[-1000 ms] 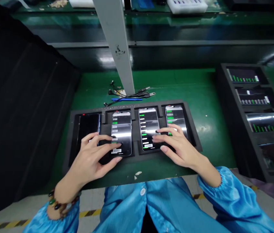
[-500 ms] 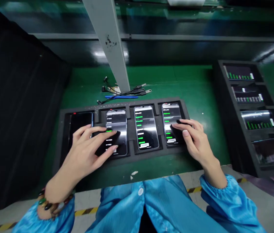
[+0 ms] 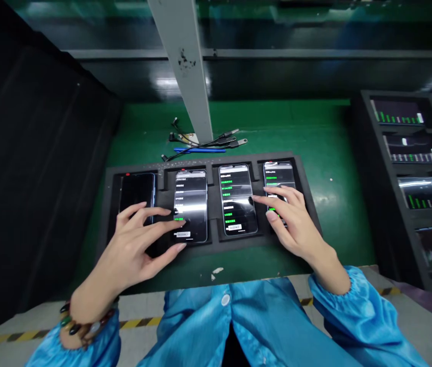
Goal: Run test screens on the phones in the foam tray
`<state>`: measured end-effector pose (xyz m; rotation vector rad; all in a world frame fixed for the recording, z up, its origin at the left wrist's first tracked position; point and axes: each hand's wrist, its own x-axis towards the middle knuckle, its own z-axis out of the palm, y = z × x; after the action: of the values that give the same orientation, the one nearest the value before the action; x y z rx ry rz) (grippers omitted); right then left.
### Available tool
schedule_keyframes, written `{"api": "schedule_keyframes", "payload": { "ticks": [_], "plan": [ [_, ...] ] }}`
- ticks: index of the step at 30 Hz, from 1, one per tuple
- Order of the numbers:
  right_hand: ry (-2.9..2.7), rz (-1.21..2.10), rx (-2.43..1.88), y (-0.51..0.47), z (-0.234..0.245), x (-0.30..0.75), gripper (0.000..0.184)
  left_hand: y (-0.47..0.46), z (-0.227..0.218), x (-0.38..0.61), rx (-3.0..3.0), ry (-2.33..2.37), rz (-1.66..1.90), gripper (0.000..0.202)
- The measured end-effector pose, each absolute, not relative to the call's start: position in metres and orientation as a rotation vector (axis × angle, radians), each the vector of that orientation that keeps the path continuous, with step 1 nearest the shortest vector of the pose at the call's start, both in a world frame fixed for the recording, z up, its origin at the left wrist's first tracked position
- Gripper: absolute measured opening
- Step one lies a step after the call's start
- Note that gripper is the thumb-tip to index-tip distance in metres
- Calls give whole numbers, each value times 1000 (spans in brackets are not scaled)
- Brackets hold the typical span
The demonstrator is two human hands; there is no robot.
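A black foam tray [image 3: 216, 250] holds a row of smartphones on the green bench. My left hand [image 3: 139, 242] has its fingers spread, the index fingertip at the lit screen of the second phone [image 3: 192, 204]. Under that hand lies the dark-screened leftmost phone [image 3: 135, 191], partly covered. My right hand [image 3: 294, 219] is open, with its index fingertip at the right edge of the third phone [image 3: 236, 199]. The rightmost phone [image 3: 279, 173] is partly hidden beneath my right hand. Lists of white and green text fill the lit screens.
Black cables [image 3: 204, 144] and a blue pen [image 3: 199, 150] lie behind the tray, by the foot of a grey post [image 3: 188, 66]. Another black tray [image 3: 387, 204] with several phones stands at right. A black curtain-like wall [image 3: 35, 168] borders the left.
My right hand has shifted left from the rightmost phone to the third phone's edge. The list on the second phone has scrolled, and the left index fingertip sits lower on its screen.
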<state>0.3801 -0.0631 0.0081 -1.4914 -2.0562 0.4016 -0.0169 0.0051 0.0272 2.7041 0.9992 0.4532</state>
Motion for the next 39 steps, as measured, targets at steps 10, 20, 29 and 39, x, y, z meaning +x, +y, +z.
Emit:
{"api": "schedule_keyframes", "payload": {
  "ticks": [10, 20, 29, 39],
  "plan": [
    [-1777, 347, -1750, -80, 1, 429, 37, 14, 21, -15, 2727, 1068, 397, 48],
    [-1761, 411, -1804, -81, -8, 433, 40, 5, 33, -23, 2560, 925, 367, 30],
    [-1838, 384, -1787, -68, -2, 430, 44, 9, 34, -28, 2608, 1174, 413, 31],
    [-1821, 414, -1834, -58, -10, 432, 46, 17, 23, -20, 2645, 1212, 342, 37]
  ]
}}
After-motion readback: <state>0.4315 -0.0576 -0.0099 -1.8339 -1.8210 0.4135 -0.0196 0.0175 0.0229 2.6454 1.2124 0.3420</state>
